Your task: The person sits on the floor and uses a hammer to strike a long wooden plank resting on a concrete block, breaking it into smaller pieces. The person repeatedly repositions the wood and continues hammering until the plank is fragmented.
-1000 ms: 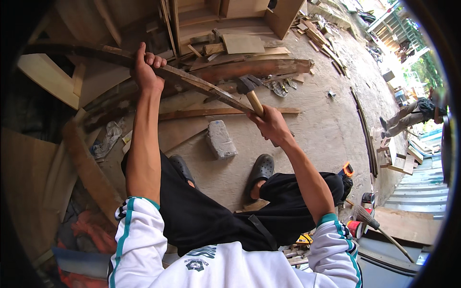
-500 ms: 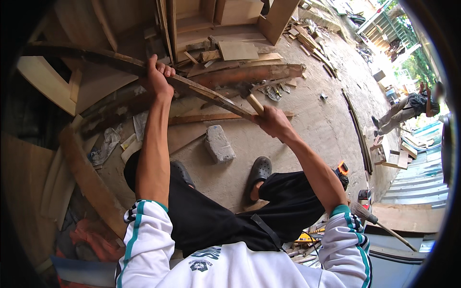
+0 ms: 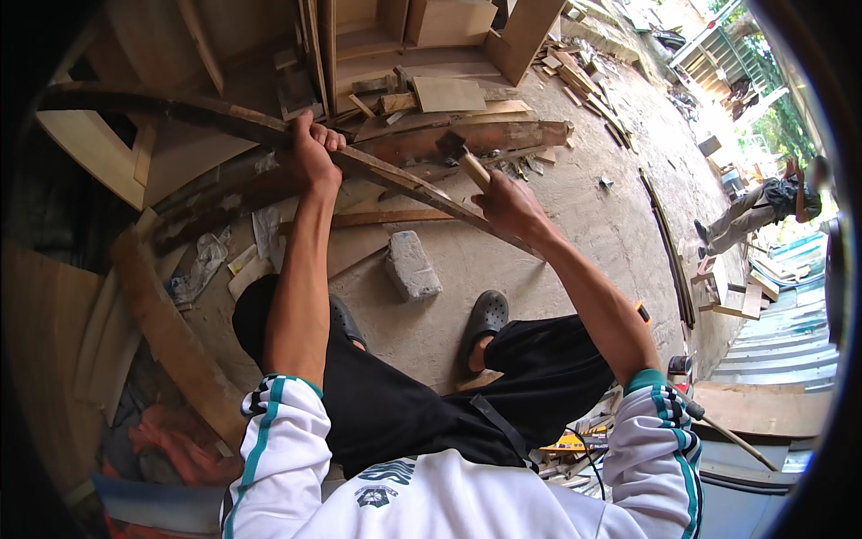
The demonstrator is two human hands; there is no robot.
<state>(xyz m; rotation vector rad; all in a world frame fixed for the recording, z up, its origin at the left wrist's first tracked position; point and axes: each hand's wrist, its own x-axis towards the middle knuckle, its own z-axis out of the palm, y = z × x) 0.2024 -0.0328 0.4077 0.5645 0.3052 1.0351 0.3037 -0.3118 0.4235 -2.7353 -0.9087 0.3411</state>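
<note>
My left hand (image 3: 314,154) is closed round a long, narrow wooden strip (image 3: 395,179). The strip slants from the upper left, down past my right hand, to its lower right end. In my right hand (image 3: 514,208) is a hammer (image 3: 477,171), gripped by its pale wooden handle. Its dark head is raised beyond the strip, apart from it, and looks slightly blurred. My right forearm and hand cover part of the strip near its end. On the floor between the strip and my feet lies a rough grey block (image 3: 413,267).
Beyond the strip lie a thick brown beam (image 3: 485,140) and a pile of scrap boards (image 3: 447,94). Wooden cabinet frames stand at upper left. A curved plank (image 3: 175,337) lies left of my legs. At far right another person (image 3: 763,207) stands near wooden pieces.
My left hand and the wooden strip have shifted slightly right. The hammer head has risen away from the strip, while my right hand has moved only a little.
</note>
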